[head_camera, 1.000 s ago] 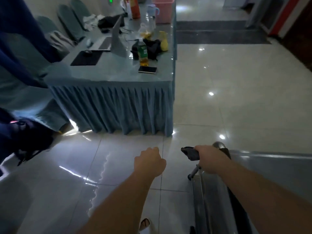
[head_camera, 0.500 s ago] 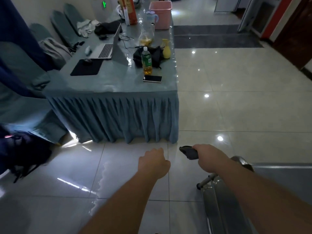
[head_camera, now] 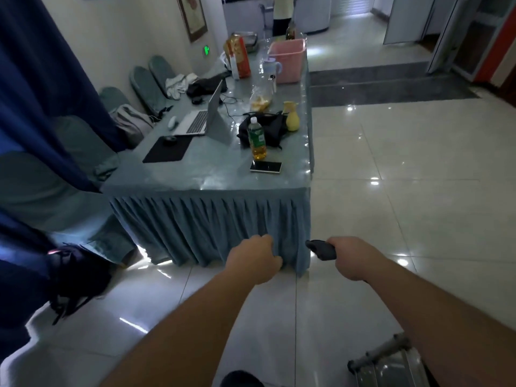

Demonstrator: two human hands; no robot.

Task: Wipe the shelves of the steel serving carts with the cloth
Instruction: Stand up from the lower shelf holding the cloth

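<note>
Fingers of the right hand were curled round a dark cloth, whose bunched end stuck out toward the skirted table. Fingers of the left hand were curled into a loose fist and held nothing; that hand was raised in front of the table's pleated skirt, just beside the cloth but apart from it. Only a corner of the steel serving cart showed, well short of the table and below the right forearm, with neither hand touching it. On the table stood an open laptop, a bottle of yellow liquid, a phone lying flat near the table's front edge, and a pink tub at its far end. Covered chairs lined the table's far side.
</note>
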